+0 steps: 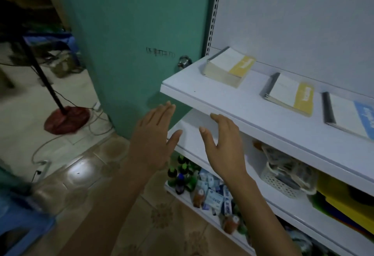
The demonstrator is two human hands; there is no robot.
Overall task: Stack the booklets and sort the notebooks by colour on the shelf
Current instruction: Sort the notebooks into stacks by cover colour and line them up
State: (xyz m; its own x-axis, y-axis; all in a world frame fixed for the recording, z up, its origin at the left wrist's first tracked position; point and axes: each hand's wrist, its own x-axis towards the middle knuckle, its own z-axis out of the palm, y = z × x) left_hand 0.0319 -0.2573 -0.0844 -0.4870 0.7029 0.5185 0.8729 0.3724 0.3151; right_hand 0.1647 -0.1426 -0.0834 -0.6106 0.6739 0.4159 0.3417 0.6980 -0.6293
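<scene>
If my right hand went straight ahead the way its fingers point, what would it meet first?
Most likely the front edge of the white top shelf. The right hand points up at it with straight fingers right by that edge. Depth is unclear, so they may be touching.

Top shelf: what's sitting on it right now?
Three piles, left to right: thick yellow-banded stack, thinner yellow-banded notebook, blue-banded notebook cut by the frame edge. Further right is out of view.

— The shelf [232, 97]? 
— Smooth white, faintly glossy, like painted metal. 
— The booklets [226, 69]? 
— Matt paper covers. 
— The basket [283, 184]? 
— White plastic lattice. The floor [85, 174] is glossy tile.
</scene>
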